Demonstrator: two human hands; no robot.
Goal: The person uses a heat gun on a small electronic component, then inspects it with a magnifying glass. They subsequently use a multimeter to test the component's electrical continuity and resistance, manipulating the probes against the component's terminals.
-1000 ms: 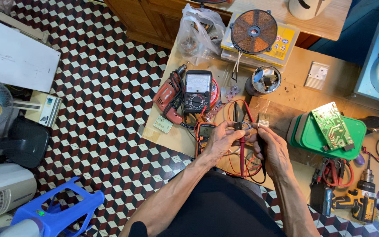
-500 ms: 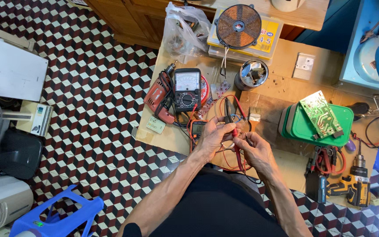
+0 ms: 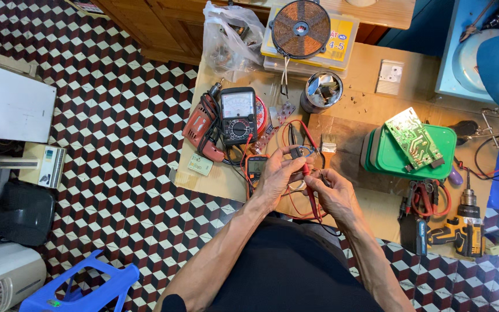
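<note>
- The left hand [image 3: 277, 176] pinches a small dark component [image 3: 297, 152] between thumb and fingertips, raised just above the wooden surface [image 3: 365, 110], in front of the small digital multimeter [image 3: 256, 169].
- The right hand [image 3: 336, 193] is closed around a red test probe [image 3: 309, 184], held like a pen with its tip pointing up toward the component.
- The component looks light, rigid and small enough to slip. My judgement is that it is best gripped by its body, leaving its leads bare for the probe.
- The probe is a slim, stiff plastic rod trailing soft red leads [image 3: 295, 211] that loop under both hands. It should be held by the insulated shaft, and the leads may tug or snag.
- Both forearms come in from the bottom edge and converge. The wrists are bent slightly inward and the hands almost touch.
- An analogue multimeter [image 3: 238, 114] lies beyond the left hand, beside a red power drill [image 3: 198, 128].
- A green box [image 3: 414, 159] carrying a circuit board [image 3: 414, 137] sits well to the right.
- A copper induction coil [image 3: 300, 28] rests at the far edge of the surface.
</note>
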